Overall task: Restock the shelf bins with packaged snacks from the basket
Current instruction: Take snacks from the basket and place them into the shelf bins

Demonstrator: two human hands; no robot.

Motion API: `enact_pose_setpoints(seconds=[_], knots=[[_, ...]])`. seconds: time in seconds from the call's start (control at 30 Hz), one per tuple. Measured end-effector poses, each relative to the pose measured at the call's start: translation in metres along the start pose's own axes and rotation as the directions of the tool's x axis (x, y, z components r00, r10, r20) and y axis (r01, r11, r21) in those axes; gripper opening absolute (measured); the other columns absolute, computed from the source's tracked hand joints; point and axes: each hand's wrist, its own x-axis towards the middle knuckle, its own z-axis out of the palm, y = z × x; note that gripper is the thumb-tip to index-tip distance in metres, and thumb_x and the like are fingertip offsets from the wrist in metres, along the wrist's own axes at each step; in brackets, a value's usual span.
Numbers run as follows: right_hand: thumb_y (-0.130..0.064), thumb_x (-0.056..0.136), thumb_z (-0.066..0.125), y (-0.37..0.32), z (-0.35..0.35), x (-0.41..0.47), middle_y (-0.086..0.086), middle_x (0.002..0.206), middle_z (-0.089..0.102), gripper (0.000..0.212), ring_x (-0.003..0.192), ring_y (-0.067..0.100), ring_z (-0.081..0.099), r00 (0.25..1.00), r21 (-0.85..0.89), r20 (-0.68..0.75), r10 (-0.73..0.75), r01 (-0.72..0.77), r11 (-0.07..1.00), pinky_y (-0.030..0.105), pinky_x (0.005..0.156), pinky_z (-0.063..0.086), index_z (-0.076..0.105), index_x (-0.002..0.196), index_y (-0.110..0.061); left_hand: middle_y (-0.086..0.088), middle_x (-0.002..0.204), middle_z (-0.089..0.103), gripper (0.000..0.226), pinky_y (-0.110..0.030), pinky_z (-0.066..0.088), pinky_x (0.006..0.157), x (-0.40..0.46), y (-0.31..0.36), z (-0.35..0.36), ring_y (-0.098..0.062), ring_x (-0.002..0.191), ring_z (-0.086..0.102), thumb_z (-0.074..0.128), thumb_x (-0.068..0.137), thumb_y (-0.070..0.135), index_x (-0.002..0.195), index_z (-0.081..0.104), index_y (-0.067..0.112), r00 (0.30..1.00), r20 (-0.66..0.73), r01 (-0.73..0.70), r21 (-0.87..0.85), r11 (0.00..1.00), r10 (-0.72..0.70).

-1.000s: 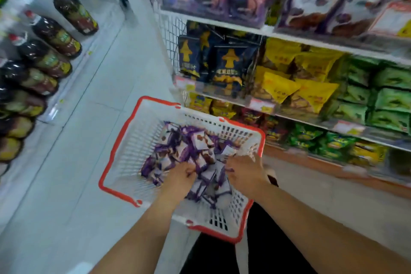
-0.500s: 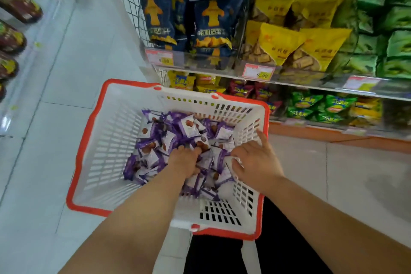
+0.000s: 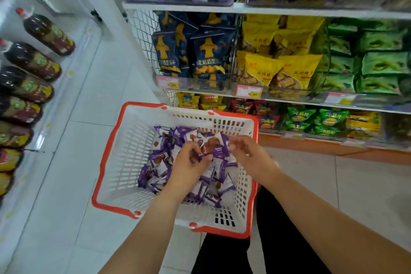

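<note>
My left hand (image 3: 191,160) and right hand (image 3: 249,155) pinch one purple-white snack packet (image 3: 214,148) over the red-rimmed white plastic basket (image 3: 124,162); I should gather several before lifting toward twelve o'clock.

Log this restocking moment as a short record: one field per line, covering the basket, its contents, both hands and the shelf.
container: white slotted plastic basket with red rim, on the floor by the shelf
contents: heap of small purple-and-white wrapped snacks, piled toward the shelf side
left hand: left hand holds several snack packs above the heap
right hand: right hand, fingertips at the edge of the purple pack with a round brown biscuit picture; its grip is not clear
shelf: blue bags, yellow bags, green bags in the middle row
</note>
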Motion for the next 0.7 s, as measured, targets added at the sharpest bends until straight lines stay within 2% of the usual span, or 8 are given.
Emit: enact_pose_setpoints(seconds=[0.1,0.2,0.27,0.37,0.43,0.5,0.6,0.7], knots=[[-0.03,0.095,0.059,-0.03,-0.019,-0.01,-0.001,0.107,0.068,0.025,0.088,0.006,0.068,0.997,0.323,0.032,0.071,-0.078,0.943,0.024,0.071,0.058,0.059,0.118,-0.019,0.0,0.085,0.057,0.026,-0.024,0.044,0.067,-0.019,0.051,0.004,-0.01,0.071,0.052,0.07,0.089,0.021,0.088,0.045,0.023,0.997,0.048,-0.056,-0.058,0.997,0.059],[-0.014,0.092,0.065,-0.052,-0.046,-0.021,0.006,0.097,0.071,0.02,0.075,0.011,0.07,0.998,0.453,0.057,0.038,-0.06,0.889,0.022,0.061,0.055,0.062,0.112,-0.011,0.017,0.083,0.057,0.026,-0.025,0.048,0.072,-0.026,0.091,0.011,-0.008,0.073,0.054,0.071,0.089,0.02,0.092,0.047,0.032,0.989,0.045,-0.135,-0.054,0.989,0.138],[-0.007,0.089,0.066,-0.064,-0.065,-0.026,0.005,0.095,0.072,0.024,0.076,0.014,0.069,0.999,0.558,0.045,0.023,-0.044,0.829,0.027,0.062,0.055,0.062,0.111,-0.015,0.016,0.098,0.06,0.036,-0.032,0.054,0.08,-0.026,0.116,0.017,-0.012,0.087,0.062,0.071,0.089,0.02,0.105,0.048,0.043,0.98,-0.005,-0.198,-0.117,0.973,0.199],[-0.001,0.088,0.065,-0.082,-0.093,-0.031,0.008,0.096,0.071,0.026,0.079,0.021,0.067,1.0,0.652,0.026,0.002,-0.018,0.758,0.043,0.077,0.053,0.06,0.109,-0.016,-0.001,0.11,0.063,0.067,-0.024,0.054,0.081,-0.025,0.153,0.027,-0.012,0.095,0.065,0.072,0.088,0.016,0.14,0.037,0.037,0.979,-0.068,-0.204,-0.27,0.941,0.193],[-0.004,0.085,0.067,-0.094,-0.113,-0.034,0.008,0.097,0.072,0.025,0.081,0.024,0.067,1.0,0.678,0.026,-0.017,-0.006,0.735,0.049,0.083,0.052,0.059,0.106,-0.015,0.008,0.109,0.068,0.062,-0.022,0.054,0.081,-0.023,0.179,0.036,-0.008,0.098,0.066,0.071,0.087,0.017,0.139,0.041,0.034,0.984,-0.074,-0.18,-0.359,0.916,0.165],[-0.012,0.074,0.074,-0.105,-0.131,-0.036,0.011,0.099,0.071,0.034,0.081,0.026,0.068,0.999,0.687,0.034,-0.033,0.001,0.727,0.046,0.08,0.054,0.058,0.104,-0.017,0.014,0.105,0.071,0.045,-0.021,0.054,0.08,-0.017,0.203,0.047,-0.007,0.1,0.067,0.07,0.087,0.012,0.125,0.052,0.03,0.987,-0.093,-0.156,-0.428,0.89,0.129],[-0.004,0.078,0.072,-0.118,-0.156,-0.035,0.006,0.087,0.07,0.031,0.071,0.02,0.066,0.994,0.635,-0.022,-0.104,0.094,0.767,0.036,0.068,0.055,0.057,0.101,-0.017,0.0,0.108,0.071,0.035,-0.023,0.055,0.08,-0.005,0.234,0.06,-0.021,0.102,0.067,0.073,0.086,0.013,0.117,0.059,0.018,0.989,-0.125,-0.128,-0.473,0.872,0.077],[-0.002,0.086,0.069,-0.131,-0.189,-0.035,-0.004,0.082,0.068,0.03,0.075,0.009,0.063,0.961,0.382,-0.115,-0.25,0.275,0.882,0.027,0.069,0.053,0.062,0.107,-0.021,0.012,0.125,0.059,0.051,-0.014,0.044,0.094,0.006,0.265,0.054,-0.003,0.116,0.055,0.075,0.085,0.028,0.129,0.049,0.033,0.939,-0.095,-0.34,-0.124,0.932,0.33]])
